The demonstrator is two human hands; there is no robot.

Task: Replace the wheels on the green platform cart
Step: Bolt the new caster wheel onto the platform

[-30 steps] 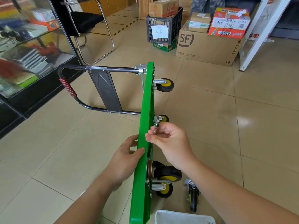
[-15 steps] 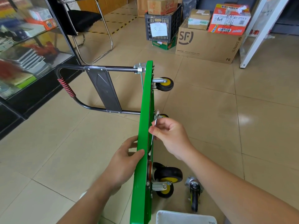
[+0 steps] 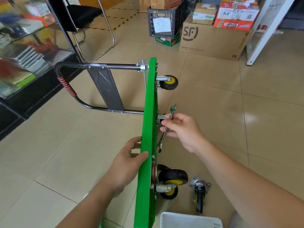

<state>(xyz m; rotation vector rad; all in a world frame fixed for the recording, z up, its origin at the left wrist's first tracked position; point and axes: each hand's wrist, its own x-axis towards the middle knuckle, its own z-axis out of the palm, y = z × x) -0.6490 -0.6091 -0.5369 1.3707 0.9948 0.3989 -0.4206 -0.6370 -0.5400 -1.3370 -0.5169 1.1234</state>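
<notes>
The green platform cart (image 3: 146, 129) is stood on 1 long edge on the tiled floor, with its long axis run straight away from the camera, its deck faced left and its underside faced right. Its black handle (image 3: 98, 86) is spread out to the left of the platform's far end. The platform's upper edge is gripped by the left hand (image 3: 128, 163), with the thumb hooked over the edge and the fingers laid on the deck. Just right of the platform, at mid-length, a wrench (image 3: 167, 127) is pinched in the curled fingers of the right hand (image 3: 184, 130). The wrench is tilted, 1 open end pointed up and away, the other down beside the underside. A loose caster (image 3: 199, 193) is laid right of the platform's near end. A white basket (image 3: 189, 219) is set nearer still, but its contents cannot be told. Beyond the far end, a cardboard box (image 3: 164, 2) is held in a black crate (image 3: 176, 18).
</notes>
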